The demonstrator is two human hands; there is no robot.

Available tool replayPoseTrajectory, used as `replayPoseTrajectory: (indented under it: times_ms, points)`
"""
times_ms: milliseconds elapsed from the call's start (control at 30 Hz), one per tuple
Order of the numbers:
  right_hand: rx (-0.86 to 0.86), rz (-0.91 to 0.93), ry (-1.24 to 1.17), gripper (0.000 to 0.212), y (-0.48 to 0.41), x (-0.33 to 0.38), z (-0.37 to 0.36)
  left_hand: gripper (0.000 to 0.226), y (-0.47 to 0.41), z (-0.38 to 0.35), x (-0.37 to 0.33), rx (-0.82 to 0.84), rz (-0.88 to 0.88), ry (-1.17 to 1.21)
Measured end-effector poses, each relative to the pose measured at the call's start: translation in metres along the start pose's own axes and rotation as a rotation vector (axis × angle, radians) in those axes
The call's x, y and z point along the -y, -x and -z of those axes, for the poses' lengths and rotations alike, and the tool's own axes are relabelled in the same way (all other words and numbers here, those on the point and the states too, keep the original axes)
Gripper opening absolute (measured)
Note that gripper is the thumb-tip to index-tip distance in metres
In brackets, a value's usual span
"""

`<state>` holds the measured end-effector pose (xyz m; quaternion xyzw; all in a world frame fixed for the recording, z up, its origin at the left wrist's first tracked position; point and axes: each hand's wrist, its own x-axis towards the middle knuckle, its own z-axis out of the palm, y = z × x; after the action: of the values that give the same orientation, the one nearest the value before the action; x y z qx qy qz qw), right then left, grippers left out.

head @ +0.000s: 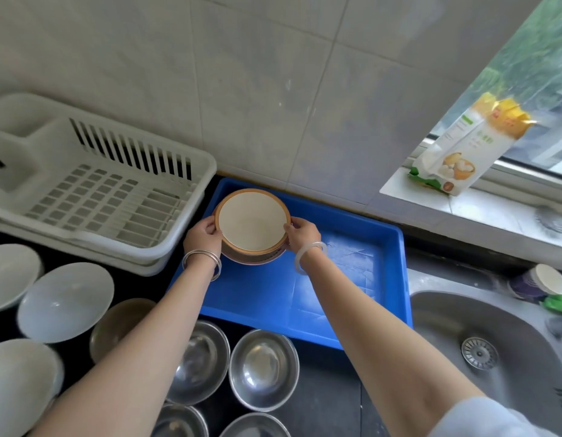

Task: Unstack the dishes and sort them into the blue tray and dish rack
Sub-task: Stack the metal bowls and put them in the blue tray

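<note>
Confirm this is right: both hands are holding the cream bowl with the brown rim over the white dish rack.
Wrong in one respect. The head view shows the left hand and right hand holding the cream bowl over the far-left corner of the blue tray, not over the white dish rack, which sits beside it.

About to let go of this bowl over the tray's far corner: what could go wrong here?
1. The brown-rimmed bowl is pinched only at its rim by the left hand and right hand; it could slip.
2. It sits near the blue tray wall and the dish rack edge; it could clip either.
</note>
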<state>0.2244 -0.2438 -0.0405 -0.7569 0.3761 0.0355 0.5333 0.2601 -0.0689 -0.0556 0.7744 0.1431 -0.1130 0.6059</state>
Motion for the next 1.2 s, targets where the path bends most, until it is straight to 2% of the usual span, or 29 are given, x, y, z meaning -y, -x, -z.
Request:
replayPoseTrajectory:
  times_ms: [333,467,633,767,933,1100,1200]
  points:
    - [0.123,0.052,-0.093,0.024,0.091,-0.036,0.042,0.028,0.102,0.037,0.034,0.116,0.146,0.037]
    - [0.155,0.067,-0.093,0.017,0.132,-0.065,0.056,0.018,0.161,0.054,0.060,0.173,0.199,-0.042]
    - [0.132,-0.015,0.032,0.015,0.170,-0.123,0.058,0.006,0.214,0.065,0.089,0.254,0.122,-0.316]
    - [0.102,-0.071,0.193,0.012,0.185,-0.155,0.049,0.011,0.234,0.066,0.104,0.289,0.103,-0.478]
    - [0.165,-0.153,0.112,0.017,0.184,-0.158,0.030,0.021,0.239,0.063,0.110,0.347,0.055,-0.616]
    - [0.140,-0.220,-0.027,0.011,0.183,-0.158,0.029,0.023,0.238,0.060,0.107,0.355,0.007,-0.712]
    - [0.109,-0.230,-0.034,0.022,0.188,-0.160,0.037,0.021,0.237,0.058,0.105,0.378,-0.020,-0.736]
